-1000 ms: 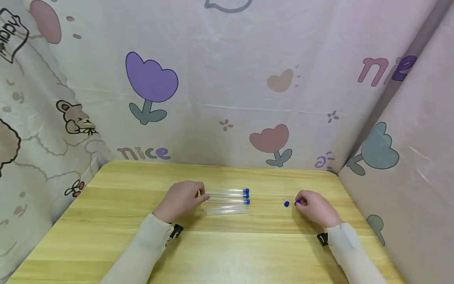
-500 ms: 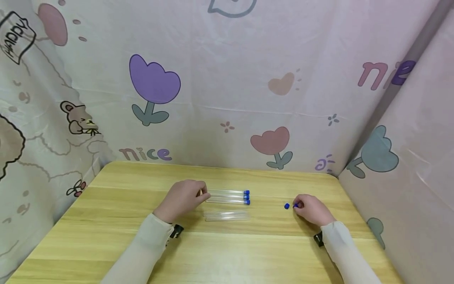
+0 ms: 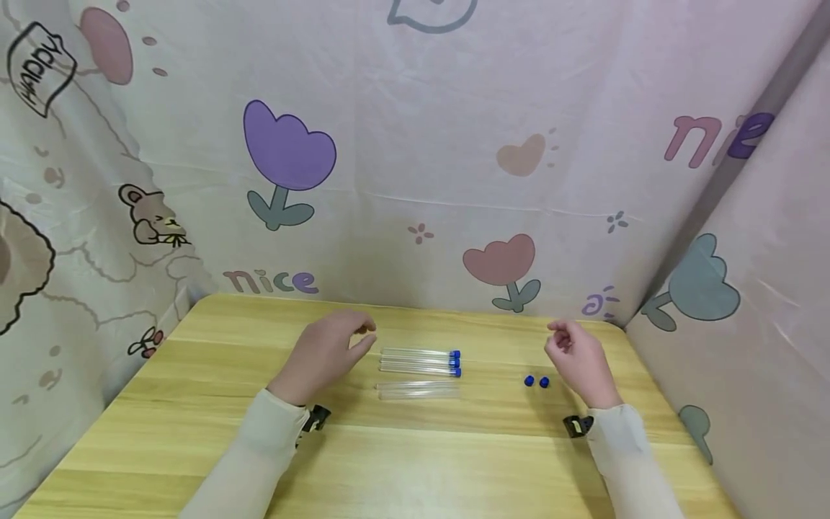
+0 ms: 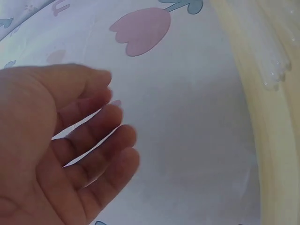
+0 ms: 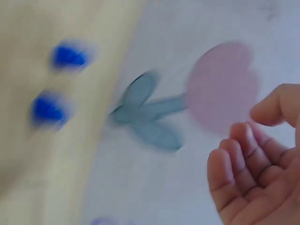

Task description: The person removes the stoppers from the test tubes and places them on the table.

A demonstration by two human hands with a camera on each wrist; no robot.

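Note:
Three clear test tubes with blue caps [image 3: 415,362] lie side by side near the table's middle. Just in front of them lie uncapped clear tubes [image 3: 418,390]; their exact number is hard to tell. My left hand [image 3: 326,355] hovers left of the tubes, fingers loosely bent, holding nothing. To the right, two loose blue caps [image 3: 529,380] sit close together on the wood. My right hand [image 3: 580,364] is raised beside and above the caps, its fingers loosely curled around nothing. In the right wrist view the caps [image 5: 70,55] look blurred.
The light wooden table [image 3: 415,461] reaches back to a patterned curtain [image 3: 402,158]. More curtain [image 3: 772,346] hangs along the right side and the left side. Each wrist carries a small black camera mount [image 3: 315,418].
My right hand has released a blue cap, which now lies beside the other, and has lifted away. The left hand has drawn up and slightly back from the capped tubes.

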